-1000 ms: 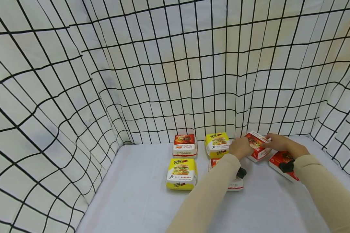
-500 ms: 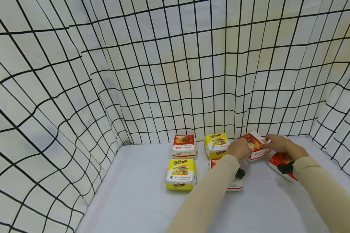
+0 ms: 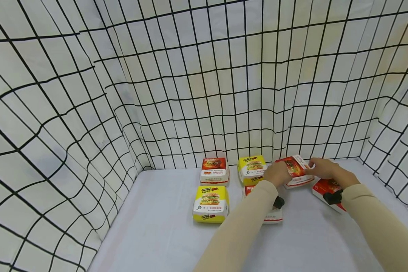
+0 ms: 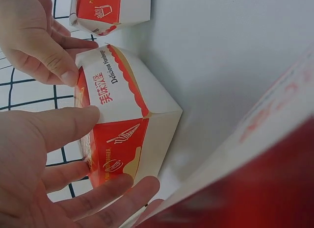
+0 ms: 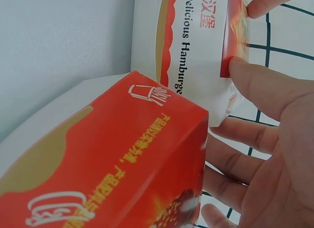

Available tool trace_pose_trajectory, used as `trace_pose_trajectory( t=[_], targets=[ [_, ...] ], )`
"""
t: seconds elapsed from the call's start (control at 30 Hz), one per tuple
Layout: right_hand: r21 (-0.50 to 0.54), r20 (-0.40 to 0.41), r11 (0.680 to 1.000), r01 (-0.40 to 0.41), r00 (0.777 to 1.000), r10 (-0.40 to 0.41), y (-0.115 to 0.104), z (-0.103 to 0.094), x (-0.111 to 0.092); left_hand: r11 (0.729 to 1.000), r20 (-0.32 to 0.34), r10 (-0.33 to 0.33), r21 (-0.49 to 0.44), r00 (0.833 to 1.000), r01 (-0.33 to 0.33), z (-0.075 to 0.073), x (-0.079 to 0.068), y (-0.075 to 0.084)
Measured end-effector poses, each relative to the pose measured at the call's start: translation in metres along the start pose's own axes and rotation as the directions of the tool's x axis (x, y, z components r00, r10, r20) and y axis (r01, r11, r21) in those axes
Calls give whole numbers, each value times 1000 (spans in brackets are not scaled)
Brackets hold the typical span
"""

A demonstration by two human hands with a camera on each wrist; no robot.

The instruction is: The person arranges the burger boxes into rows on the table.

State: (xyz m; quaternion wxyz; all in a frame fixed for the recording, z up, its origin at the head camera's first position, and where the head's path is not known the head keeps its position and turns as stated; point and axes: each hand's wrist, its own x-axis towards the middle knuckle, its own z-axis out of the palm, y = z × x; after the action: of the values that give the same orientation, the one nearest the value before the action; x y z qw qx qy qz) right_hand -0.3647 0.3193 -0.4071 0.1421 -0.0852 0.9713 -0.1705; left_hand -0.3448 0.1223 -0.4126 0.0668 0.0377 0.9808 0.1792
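A red-and-white hamburger box (image 3: pixel 294 166) stands on the table near the back netting, between both hands. My left hand (image 3: pixel 278 173) holds its left side; in the left wrist view the thumb (image 4: pixel 73 125) touches the front upper edge and the other fingers spread along the red side. My right hand (image 3: pixel 326 169) holds the opposite side, its thumb (image 5: pixel 255 81) at the lid's edge in the right wrist view. Another red box (image 3: pixel 328 192) lies askew under the right wrist. The left forearm partly covers a red-and-white box (image 3: pixel 273 217) in front.
To the left stand a yellow box (image 3: pixel 252 170), a red-and-white box (image 3: pixel 214 172) at the back and a yellow box (image 3: pixel 210 204) in front. White cloth with black netting (image 3: pixel 207 94) encloses the back and sides of the white table (image 3: pixel 149 226).
Between the hands, the hamburger box has turned a little, so its front sits squarer to the view. Both hands have shifted slightly with it. The other boxes stay put.
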Motion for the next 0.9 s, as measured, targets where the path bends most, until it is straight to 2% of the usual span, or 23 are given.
trace_pose_trajectory(
  t=[0.47,0.57,0.77,0.9],
  targets=[
    [-16,6,1000,1,1000,-1,-3,-4,-2,1000,7,-2,-17,1000,2,-1,-1,-2],
    [-14,-23,1000,12,1000,-12,-2,-6,0,1000,-13,15,-18,1000,-15,-3,-3,-2],
    [24,-89,999,42,995,-39,-2,-10,4,995,-75,96,29,993,-94,-9,-7,3],
    [59,-110,995,81,991,-75,-6,-9,8,994,-106,107,24,989,-106,-11,-8,7]
  ],
)
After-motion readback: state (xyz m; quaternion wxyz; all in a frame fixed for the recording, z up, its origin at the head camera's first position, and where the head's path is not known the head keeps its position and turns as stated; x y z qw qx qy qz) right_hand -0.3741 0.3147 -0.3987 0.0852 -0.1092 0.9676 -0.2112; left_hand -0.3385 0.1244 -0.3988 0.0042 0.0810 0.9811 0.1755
